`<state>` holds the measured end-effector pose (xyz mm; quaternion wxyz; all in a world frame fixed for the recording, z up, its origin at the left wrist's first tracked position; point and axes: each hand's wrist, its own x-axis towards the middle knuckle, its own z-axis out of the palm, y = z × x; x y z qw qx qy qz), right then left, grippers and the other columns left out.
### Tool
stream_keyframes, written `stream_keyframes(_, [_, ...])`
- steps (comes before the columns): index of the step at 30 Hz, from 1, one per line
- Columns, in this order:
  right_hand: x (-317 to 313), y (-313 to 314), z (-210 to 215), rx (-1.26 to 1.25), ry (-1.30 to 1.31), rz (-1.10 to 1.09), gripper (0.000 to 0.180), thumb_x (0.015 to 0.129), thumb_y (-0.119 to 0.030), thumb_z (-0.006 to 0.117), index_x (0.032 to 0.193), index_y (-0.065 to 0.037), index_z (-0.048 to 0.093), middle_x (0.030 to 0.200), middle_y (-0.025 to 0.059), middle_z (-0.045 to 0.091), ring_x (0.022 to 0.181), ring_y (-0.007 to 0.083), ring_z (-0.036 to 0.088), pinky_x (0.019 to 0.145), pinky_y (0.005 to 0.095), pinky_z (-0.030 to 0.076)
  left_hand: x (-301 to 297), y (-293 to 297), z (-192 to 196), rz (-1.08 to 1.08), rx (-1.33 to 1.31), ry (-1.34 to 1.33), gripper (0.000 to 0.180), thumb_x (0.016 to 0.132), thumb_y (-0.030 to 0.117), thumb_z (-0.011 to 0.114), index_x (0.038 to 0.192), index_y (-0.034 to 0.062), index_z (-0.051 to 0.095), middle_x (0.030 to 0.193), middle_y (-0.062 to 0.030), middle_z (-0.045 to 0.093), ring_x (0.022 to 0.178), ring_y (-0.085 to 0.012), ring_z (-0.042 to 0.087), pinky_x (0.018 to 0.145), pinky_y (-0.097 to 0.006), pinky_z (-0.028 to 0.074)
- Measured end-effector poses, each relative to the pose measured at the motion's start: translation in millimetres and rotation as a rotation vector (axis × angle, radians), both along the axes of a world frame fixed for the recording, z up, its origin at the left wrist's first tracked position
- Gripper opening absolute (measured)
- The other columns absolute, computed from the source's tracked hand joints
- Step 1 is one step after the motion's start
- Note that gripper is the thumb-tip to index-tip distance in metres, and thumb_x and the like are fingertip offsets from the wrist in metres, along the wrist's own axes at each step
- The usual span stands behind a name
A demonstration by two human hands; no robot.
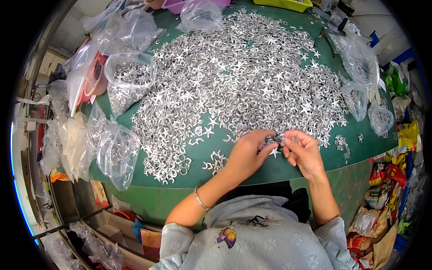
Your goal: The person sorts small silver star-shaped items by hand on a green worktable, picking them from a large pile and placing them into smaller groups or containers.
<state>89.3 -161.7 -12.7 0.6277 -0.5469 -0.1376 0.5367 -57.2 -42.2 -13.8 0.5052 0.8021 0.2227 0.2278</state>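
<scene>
Pinching small silver-coloured pieces (270,140) right of the frame's centre, the left hand (247,155) and right hand (307,154) have closed grips, best set on the rims of such seemingly light, stiff, slippery pieces.

The place is looking like a workshop: countless loose silvery pieces (252,67) are covering much of a green worktable (279,171) mid-frame, clear bags (123,173) of similar pieces are crowding centre left, and coloured plastic trays (290,5) are sitting along the top.
</scene>
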Motion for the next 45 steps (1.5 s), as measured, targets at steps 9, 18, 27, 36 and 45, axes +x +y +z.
stream_keyframes(9, [1, -11, 3, 0.04, 0.032, 0.248, 0.018, 0.089, 0.001, 0.061, 0.107, 0.002, 0.06, 0.079, 0.0094, 0.065, 0.056, 0.0093, 0.057, 0.042, 0.0188, 0.04, -6, 7, 3, -0.203, -0.293, 0.053, 0.012, 0.083, 0.006, 0.072, 0.092, 0.0018, 0.066, 0.066, 0.0016, 0.047, 0.06, -0.0067, 0.038, 0.052, -0.024, 0.034])
stream_keyframes(18, [-8, -22, 3, 0.186, 0.352, 0.292, 0.018, 0.093, -0.003, 0.058, 0.11, -0.001, 0.055, 0.085, 0.0108, 0.065, 0.065, 0.0145, 0.062, 0.042, 0.0213, 0.044, -20, -11, 21, -0.143, 0.031, -0.03, 0.012, 0.08, 0.001, 0.071, 0.091, 0.0026, 0.066, 0.071, -0.0082, 0.054, 0.058, -0.0196, 0.052, 0.052, -0.031, 0.041])
stream_keyframes(27, [-22, -23, 5, 0.224, 0.232, 0.217, 0.009, 0.096, -0.009, 0.054, 0.099, -0.001, 0.054, 0.075, 0.0067, 0.058, 0.055, 0.0114, 0.055, 0.041, 0.0219, 0.04, -25, -17, 18, -0.019, 0.29, -0.098, 0.016, 0.078, 0.0, 0.071, 0.092, 0.0018, 0.064, 0.07, -0.0095, 0.054, 0.057, -0.0251, 0.054, 0.05, -0.034, 0.043])
stream_keyframes(36, [12, 18, 2, 0.192, -0.989, -0.043, 0.011, 0.092, -0.009, 0.06, 0.092, 0.0, 0.067, 0.071, 0.0024, 0.055, 0.059, 0.0081, 0.051, 0.047, 0.0254, 0.033, -21, 18, 1, 0.373, 0.363, 0.245, 0.011, 0.084, 0.006, 0.065, 0.093, 0.0018, 0.063, 0.087, -0.0162, 0.062, 0.071, -0.0372, 0.062, 0.059, -0.044, 0.049])
stream_keyframes(45, [1, 45, 2, -0.163, -1.829, 0.123, 0.018, 0.079, -0.007, 0.068, 0.097, -0.005, 0.067, 0.077, 0.0089, 0.053, 0.067, 0.0278, 0.06, 0.054, 0.0393, 0.045, -25, 14, -5, 0.02, 0.447, 0.29, 0.014, 0.082, 0.005, 0.067, 0.096, 0.005, 0.066, 0.082, -0.0124, 0.057, 0.068, -0.034, 0.06, 0.058, -0.043, 0.046])
